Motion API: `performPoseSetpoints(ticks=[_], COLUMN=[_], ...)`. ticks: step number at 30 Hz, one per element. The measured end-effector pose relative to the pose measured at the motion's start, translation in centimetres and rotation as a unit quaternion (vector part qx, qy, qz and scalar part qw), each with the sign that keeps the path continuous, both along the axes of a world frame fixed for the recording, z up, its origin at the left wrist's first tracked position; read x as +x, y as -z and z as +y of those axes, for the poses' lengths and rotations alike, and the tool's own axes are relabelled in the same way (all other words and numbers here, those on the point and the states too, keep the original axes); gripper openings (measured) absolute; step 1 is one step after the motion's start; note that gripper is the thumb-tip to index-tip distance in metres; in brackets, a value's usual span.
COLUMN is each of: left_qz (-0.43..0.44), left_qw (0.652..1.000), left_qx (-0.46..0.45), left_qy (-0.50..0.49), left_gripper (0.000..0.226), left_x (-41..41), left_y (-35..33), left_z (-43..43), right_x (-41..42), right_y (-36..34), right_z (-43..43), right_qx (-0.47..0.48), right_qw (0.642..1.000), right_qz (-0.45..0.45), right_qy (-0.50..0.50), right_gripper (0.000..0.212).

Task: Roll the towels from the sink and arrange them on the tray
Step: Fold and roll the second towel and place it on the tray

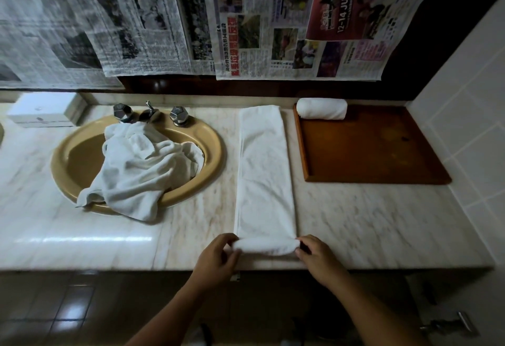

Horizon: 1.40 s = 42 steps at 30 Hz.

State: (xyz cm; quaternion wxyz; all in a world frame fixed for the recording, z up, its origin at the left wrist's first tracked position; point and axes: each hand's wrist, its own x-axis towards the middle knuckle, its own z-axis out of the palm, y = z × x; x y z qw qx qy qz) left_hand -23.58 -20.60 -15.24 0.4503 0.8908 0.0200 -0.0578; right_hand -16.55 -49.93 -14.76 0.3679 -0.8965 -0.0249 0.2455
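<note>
A long white folded towel (263, 170) lies flat on the marble counter between the sink and the tray, its near end turned into a small roll. My left hand (218, 257) pinches the roll's left end, and my right hand (318, 257) grips its right end. A finished rolled towel (322, 109) lies along the far edge of the brown wooden tray (377, 165). Crumpled white towels (142, 165) fill the tan sink (65, 165) and spill over its front rim.
Chrome taps (149, 114) stand behind the sink. A white box (43, 110) sits at the far left. Newspaper sheets (191, 17) hang on the back wall. A tiled wall (464, 132) closes off the right side. The counter's front edge runs just under my hands.
</note>
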Motion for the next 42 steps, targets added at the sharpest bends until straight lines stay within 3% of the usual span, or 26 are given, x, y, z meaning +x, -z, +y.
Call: performPoseSetpoints(ticks=[7, 10, 14, 17, 21, 23, 29, 36, 42], left_qz=[0.043, 0.068, 0.094, 0.047, -0.088, -0.139, -0.187, -0.220, -0.167], left_qw=[0.998, 0.995, 0.990, 0.994, 0.994, 0.984, 0.945, 0.906, 0.937], left_qx=[0.001, -0.002, -0.009, 0.029, 0.064, 0.111, 0.245, 0.318, 0.271], left_qy=[-0.040, -0.070, -0.105, -0.096, -0.034, 0.000, 0.107, 0.172, 0.141], left_gripper=[0.018, 0.017, 0.027, 0.023, 0.008, 0.015, 0.050, 0.054, 0.048], left_x=[1.0, 1.6, 2.4, 2.8, 3.0, 2.5, 1.9, 3.3, 3.4], left_y=[-0.1, -0.6, -1.2, -1.3, -0.2, 0.5, 1.3, 0.7, 0.3], left_z=[-0.6, -0.9, -1.1, -0.9, -0.7, -0.5, 0.7, 1.4, 1.3], right_x=[0.0, 0.3, 0.6, 0.2, -0.5, -0.9, -1.7, -0.6, -0.4], right_y=[-0.9, -1.1, -1.1, -0.4, 0.8, 0.8, 0.7, 0.1, -0.2], right_z=[1.4, 1.8, 2.5, 2.5, 1.9, 1.4, 0.5, 1.1, 0.9], right_qx=[-0.025, -0.035, -0.012, 0.011, 0.019, 0.024, -0.012, -0.026, -0.010], right_qw=[0.997, 0.992, 0.989, 0.989, 0.977, 0.972, 0.986, 0.990, 0.993], right_qz=[-0.039, -0.035, -0.093, -0.129, -0.214, -0.233, -0.159, -0.133, -0.116], right_qy=[0.063, 0.118, 0.116, 0.068, 0.019, 0.004, -0.048, -0.028, -0.018], right_gripper=[0.015, 0.032, 0.014, 0.014, 0.013, 0.016, 0.054, 0.054, 0.043])
